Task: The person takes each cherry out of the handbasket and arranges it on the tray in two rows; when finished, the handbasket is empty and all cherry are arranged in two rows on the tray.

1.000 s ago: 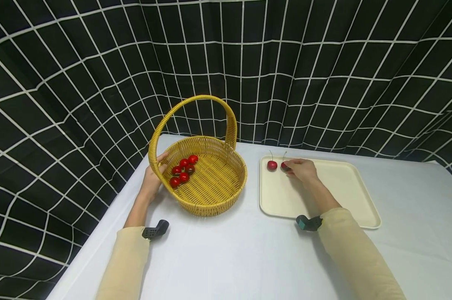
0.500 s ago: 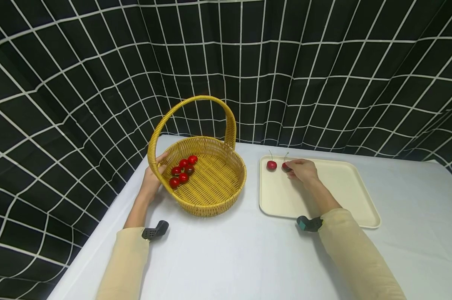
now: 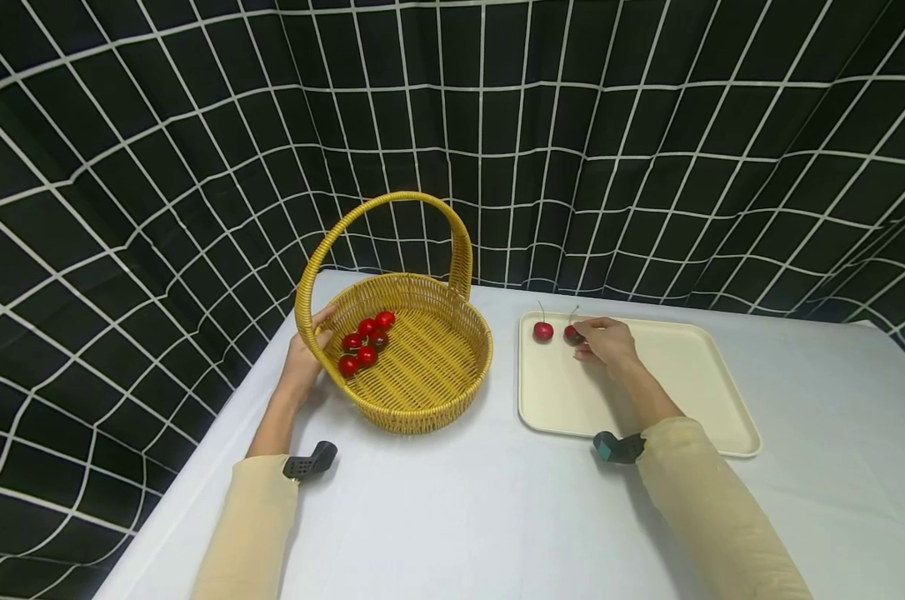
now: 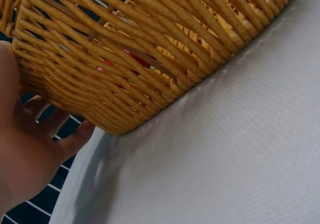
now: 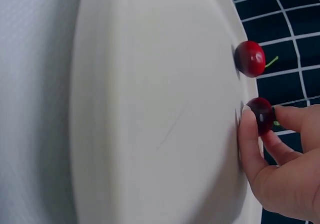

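Note:
On the left of the head view stands a yellow wicker basket (image 3: 422, 400) with a tall arched handle (image 3: 392, 197). Several red cherries (image 3: 367, 357) lie against its left inner side. My left hand (image 3: 300, 362) holds that side near the handle's base; in the left wrist view its fingers reach behind the weave, and their tips are partly hidden. To the right, my right hand (image 3: 607, 340) pinches a dark red cherry (image 5: 261, 116) between thumb and fingers, at the back left of the cream tray (image 3: 647, 383). Another stemmed cherry (image 3: 543, 332) sits just left of it.
A white cloth (image 3: 437, 517) covers the table. Black curtain (image 3: 535, 125) with a white grid hangs behind and along the left. Each wrist carries a small black camera, the left one (image 3: 312, 461) by the basket and the right one (image 3: 619, 447) over the tray's front edge.
The pinched cherry and the right fingertips have shifted very slightly to the right. The left hand and basket look almost unmoved.

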Available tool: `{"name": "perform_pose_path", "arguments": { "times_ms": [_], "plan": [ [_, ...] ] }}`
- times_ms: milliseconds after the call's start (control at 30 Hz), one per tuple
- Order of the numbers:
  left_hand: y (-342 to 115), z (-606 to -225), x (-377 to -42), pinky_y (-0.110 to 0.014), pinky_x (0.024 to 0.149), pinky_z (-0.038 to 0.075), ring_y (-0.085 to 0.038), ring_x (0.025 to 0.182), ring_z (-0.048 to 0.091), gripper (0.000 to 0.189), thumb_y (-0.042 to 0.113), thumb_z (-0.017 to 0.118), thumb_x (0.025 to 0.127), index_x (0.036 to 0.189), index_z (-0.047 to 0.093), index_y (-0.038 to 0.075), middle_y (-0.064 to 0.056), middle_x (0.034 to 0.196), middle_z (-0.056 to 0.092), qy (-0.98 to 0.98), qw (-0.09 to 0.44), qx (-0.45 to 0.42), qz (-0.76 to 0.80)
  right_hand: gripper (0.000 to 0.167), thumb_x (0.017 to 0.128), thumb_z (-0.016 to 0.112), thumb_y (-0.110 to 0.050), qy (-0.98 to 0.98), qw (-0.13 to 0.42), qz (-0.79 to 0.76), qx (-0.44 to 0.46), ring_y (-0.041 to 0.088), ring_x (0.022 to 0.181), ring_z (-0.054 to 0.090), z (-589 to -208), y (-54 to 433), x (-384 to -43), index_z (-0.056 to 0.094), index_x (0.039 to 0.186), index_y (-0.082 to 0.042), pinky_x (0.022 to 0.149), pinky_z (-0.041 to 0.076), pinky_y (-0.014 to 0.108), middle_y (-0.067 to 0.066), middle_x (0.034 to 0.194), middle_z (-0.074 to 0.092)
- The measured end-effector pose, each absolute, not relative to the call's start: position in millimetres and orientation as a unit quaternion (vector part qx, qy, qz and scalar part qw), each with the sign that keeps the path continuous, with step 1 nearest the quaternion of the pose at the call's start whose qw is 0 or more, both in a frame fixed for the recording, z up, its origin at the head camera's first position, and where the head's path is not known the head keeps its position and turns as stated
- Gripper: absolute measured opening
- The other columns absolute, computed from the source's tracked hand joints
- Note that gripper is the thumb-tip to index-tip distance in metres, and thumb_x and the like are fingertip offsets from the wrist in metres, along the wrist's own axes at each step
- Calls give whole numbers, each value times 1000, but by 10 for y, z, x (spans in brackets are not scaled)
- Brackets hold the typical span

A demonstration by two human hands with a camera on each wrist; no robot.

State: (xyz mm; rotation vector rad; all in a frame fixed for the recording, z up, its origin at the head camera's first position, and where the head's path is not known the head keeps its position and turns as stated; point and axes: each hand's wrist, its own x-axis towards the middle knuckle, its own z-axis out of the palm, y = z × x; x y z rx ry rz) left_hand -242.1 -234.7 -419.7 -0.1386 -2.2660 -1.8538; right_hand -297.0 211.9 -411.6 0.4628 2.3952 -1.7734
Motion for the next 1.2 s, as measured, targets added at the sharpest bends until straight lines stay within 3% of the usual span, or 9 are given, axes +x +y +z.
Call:
{"name": "perform_pose_path", "arguments": {
  "times_ms": [600,767,967,1200],
  "plan": [
    [-2307,-4079,-2364,-40,113,19,-26,139,26,46,0,38,97,143,36,-3,-17,150,33,-756,94,-41,-647,47,97,52,-21,786,60,-592,171,1,55,57,-4091,2111,-2925,44,134,6,59,53,17,19,116,52],
    [-2249,-3935,-2269,-41,113,19,-30,139,24,46,-3,37,96,142,34,-8,-21,149,31,-760,90,-42,-642,52,97,52,-27,775,55,-601,187,1,52,57,-4078,2134,-2912,41,138,4,58,54,18,14,106,49],
    [-2236,-3912,-2261,-42,113,18,-31,140,23,47,-3,37,96,142,33,-9,-23,149,30,-759,90,-51,-643,57,98,48,-34,746,6,-626,227,-1,50,56,-4010,2205,-2907,39,140,3,54,51,14,9,98,47],
    [-2242,-3920,-2259,-41,113,17,-31,140,23,46,-3,37,96,142,34,-9,-22,149,31,-757,93,-52,-645,58,98,48,-36,707,-9,-675,214,1,58,57,-3827,2162,-2896,37,141,1,60,53,15,14,115,48]
  ]
}}
